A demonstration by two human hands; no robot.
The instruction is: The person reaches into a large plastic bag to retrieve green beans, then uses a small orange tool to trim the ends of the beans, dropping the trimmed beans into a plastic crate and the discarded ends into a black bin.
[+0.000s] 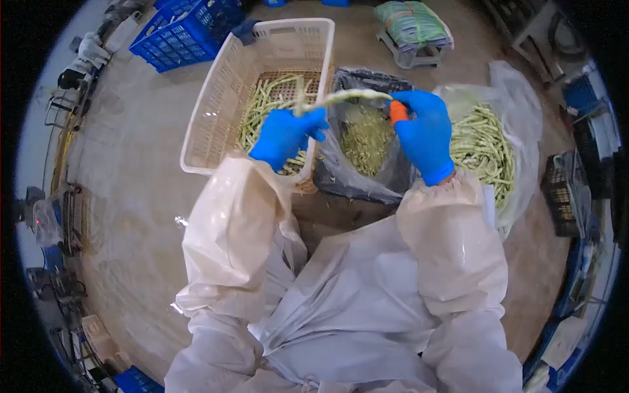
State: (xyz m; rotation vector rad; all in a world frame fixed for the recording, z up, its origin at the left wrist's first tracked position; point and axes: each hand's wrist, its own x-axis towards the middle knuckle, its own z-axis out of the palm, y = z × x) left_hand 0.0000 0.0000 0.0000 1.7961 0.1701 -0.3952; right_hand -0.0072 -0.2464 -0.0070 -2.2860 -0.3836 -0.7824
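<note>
My left hand [286, 136], in a blue glove, is closed around a long pale green bean [354, 95] over the near side of a white plastic crate [195, 141]. The bean stretches across to my right hand [424, 134], also gloved in blue, where the fingers pinch its far end. An orange cover [398, 112] sits on the right thumb. Below the bean, a dark bin lined with clear plastic [331, 167] holds small green scraps [367, 141]. Green beans [259, 111] lie loose inside the crate.
To the right, a clear plastic bag [521, 124] is full of long green beans [483, 150]. Blue crates [187, 33] stand at the back left. A small stool [419, 59] carries a bundle of green bags [413, 25]. Equipment lines both sides.
</note>
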